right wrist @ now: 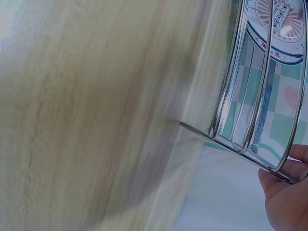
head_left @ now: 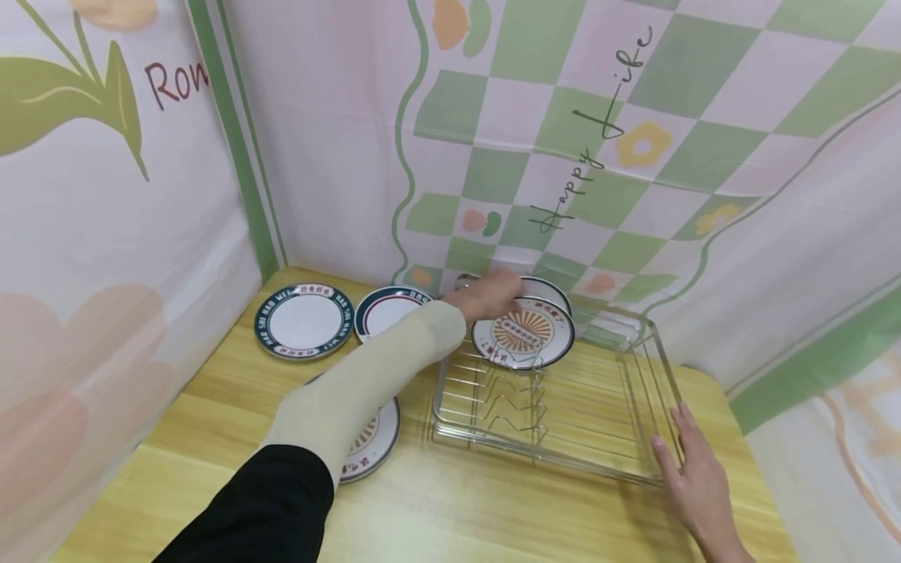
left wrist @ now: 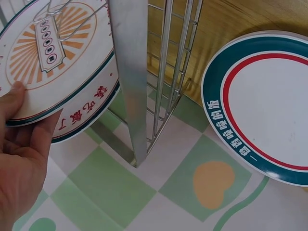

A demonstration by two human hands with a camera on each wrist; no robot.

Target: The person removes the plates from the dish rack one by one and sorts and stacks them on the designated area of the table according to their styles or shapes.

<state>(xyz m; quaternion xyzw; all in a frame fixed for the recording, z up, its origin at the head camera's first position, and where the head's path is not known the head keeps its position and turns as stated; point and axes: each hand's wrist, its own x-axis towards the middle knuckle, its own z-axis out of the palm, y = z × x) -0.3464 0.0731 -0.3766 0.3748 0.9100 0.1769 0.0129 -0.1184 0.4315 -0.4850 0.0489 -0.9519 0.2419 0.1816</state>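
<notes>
My left hand (head_left: 493,295) pinches the rim of a white plate (head_left: 524,335) with an orange sunburst, thumb on its face and fingers behind. This plate stands tilted in the far left part of a wire dish rack (head_left: 651,344). A second plate (head_left: 551,291) stands close behind it; the left wrist view shows red characters on its rim (left wrist: 79,115). My right hand (head_left: 704,481) grips the right end of the rack, with thumb and fingers around the wire (right wrist: 284,176).
On the wooden table (head_left: 450,516), left of the rack, lie a green-rimmed plate (head_left: 303,322), another with a red inner ring (head_left: 383,313), and a sunburst plate (head_left: 376,446) partly under my left sleeve. A patterned cloth (head_left: 493,172) hangs behind the rack.
</notes>
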